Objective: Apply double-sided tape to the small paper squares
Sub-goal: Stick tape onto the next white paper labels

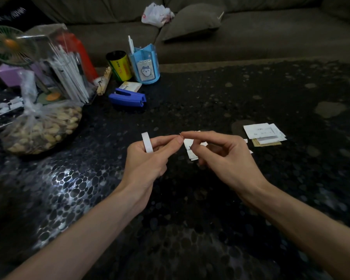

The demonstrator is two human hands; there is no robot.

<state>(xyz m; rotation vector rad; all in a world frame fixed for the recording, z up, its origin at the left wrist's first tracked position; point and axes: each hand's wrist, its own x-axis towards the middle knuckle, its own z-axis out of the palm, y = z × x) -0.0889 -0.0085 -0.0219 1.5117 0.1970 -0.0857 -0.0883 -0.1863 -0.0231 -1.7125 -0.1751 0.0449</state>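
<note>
2 hands: left hand [146, 161] curls round tape roll [147, 144], steadying it; right hand [224, 156] pinches its loose end beside roll, probably to peel.

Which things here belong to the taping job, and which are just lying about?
On the job: tape roll, left hand holding it, right hand pinching its end, paper squares, paper stack.
Lying about: stapler, bag of nuts, pen holder, yellow can, fan.

In left grip [143, 160], tape roll [147, 145] is held over middle of counter [190, 209]. By left thumb, fingertips [183, 135] of right grip [220, 156] are pressed tog.; item betw. them unclear. Beneath, paper squares [192, 153] are seen.
</note>
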